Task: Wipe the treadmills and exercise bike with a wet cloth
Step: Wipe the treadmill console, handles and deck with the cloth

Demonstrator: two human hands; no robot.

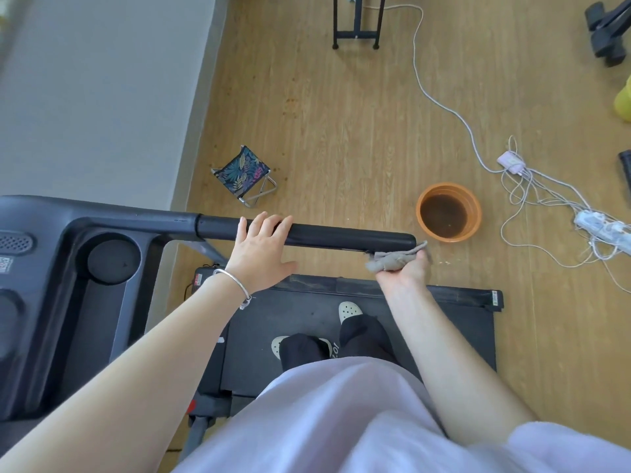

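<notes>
I stand on a black treadmill (454,327), its console (44,268) at the left. A black padded handrail (341,235) runs across in front of me. My left hand (261,250) lies over the handrail near its middle, fingers draped across the top. My right hand (403,273) grips a crumpled grey wet cloth (394,259) and holds it against the underside of the handrail's free end at the right.
An orange basin (474,216) of brownish water sits on the wooden floor just beyond the handrail's end. Farther right lie a power strip (601,228) and tangled white cables (444,100). A small folding stool (244,175) stands by the wall. A black stand (356,22) is at the top.
</notes>
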